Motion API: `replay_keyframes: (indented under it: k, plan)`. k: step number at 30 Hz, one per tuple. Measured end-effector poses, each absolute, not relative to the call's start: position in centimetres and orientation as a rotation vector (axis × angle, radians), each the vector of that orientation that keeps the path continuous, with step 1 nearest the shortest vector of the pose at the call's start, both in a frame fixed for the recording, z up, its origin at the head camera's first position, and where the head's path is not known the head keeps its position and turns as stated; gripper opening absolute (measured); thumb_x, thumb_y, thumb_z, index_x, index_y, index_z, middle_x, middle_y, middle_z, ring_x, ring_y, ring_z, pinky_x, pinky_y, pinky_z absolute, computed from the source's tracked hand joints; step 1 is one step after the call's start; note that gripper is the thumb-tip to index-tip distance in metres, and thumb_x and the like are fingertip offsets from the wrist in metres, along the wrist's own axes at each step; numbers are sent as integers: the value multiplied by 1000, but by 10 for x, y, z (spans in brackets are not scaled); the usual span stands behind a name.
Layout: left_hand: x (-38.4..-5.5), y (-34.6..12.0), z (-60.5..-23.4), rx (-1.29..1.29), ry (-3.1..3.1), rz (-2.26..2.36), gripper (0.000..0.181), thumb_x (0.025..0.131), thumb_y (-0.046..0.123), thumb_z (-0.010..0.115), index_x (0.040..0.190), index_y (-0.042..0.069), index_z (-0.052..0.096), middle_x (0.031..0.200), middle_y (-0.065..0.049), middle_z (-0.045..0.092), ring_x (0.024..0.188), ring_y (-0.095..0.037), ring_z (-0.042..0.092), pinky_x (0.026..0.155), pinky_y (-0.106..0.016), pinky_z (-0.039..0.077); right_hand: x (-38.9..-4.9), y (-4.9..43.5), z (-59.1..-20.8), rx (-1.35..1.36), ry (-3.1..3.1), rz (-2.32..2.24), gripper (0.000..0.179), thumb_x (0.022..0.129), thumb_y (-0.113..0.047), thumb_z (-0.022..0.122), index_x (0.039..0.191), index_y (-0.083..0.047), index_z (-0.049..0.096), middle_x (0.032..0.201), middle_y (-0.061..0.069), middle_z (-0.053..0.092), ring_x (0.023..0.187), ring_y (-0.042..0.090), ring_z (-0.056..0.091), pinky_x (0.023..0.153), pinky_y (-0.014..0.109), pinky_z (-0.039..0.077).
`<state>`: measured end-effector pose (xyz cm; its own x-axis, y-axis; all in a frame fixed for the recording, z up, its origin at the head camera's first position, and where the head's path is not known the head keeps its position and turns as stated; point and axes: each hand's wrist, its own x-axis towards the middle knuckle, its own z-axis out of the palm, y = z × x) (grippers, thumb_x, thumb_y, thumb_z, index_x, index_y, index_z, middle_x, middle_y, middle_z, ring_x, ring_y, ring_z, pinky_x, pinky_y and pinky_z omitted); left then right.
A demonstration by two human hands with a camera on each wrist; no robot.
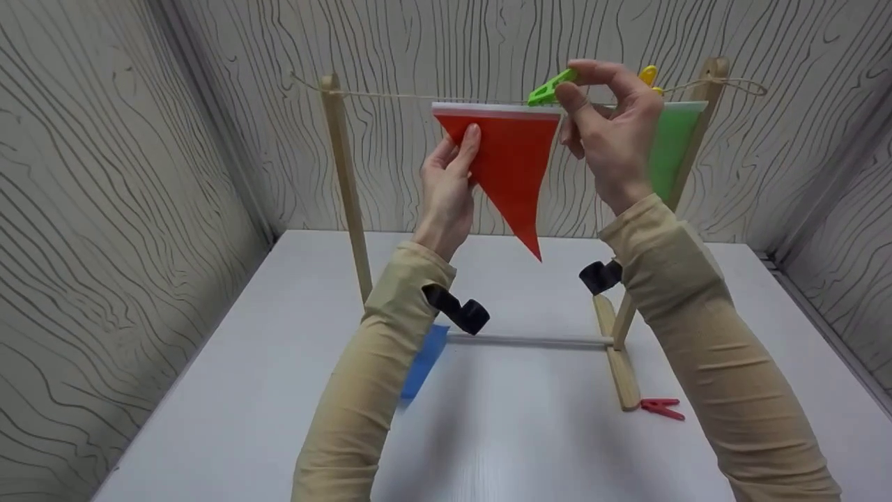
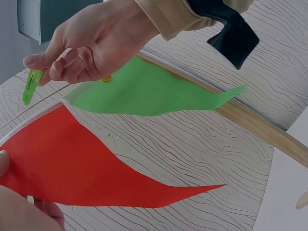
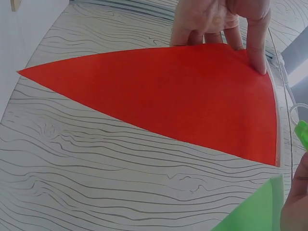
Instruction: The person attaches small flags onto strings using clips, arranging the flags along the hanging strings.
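A red triangular pennant (image 1: 512, 157) with a white top edge hangs point down just below a thin string (image 1: 397, 95). My left hand (image 1: 449, 185) pinches its left side, the thumb lying on the front face. Between thumb and forefinger, my right hand (image 1: 617, 129) holds a green clothespin (image 1: 550, 88) at the string, above the pennant's top edge. Behind the right hand hangs a green pennant (image 1: 676, 143) on the string, with a yellow clothespin (image 1: 648, 74) above it. In the left wrist view the green clothespin (image 2: 32, 87) stands apart from the red pennant.
Two wooden posts (image 1: 346, 174) hold the string over a white table (image 1: 279, 314). A white rod (image 1: 529, 340) joins their lower parts. On the table lie a red clothespin (image 1: 662, 408), right of the wooden foot (image 1: 622, 376), and a blue pennant (image 1: 424, 366), partly behind the left sleeve.
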<state>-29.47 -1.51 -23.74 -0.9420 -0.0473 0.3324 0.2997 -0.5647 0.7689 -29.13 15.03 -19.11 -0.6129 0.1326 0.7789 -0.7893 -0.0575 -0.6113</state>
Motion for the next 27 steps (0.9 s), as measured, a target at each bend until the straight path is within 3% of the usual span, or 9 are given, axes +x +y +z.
replay_keyframes:
  k: [11,27]
  plan:
    - [-293,-9,-236,-442,-1376,-2545,34,103,14,56,134,2,57,115,-10,68,101,-17,65,97,-33,51,-289,151,-183,719,-1690,1686,23,94,-5,68,117,-2,68,97,-2,64,50,5,52,45,15,37]
    - [-291,-7,-234,-420,-1363,-2545,35,102,14,56,136,2,56,113,-9,67,100,-17,64,96,-33,52,-289,143,-171,716,-1792,1608,16,94,-7,68,109,-3,69,88,-4,63,46,4,45,43,16,34]
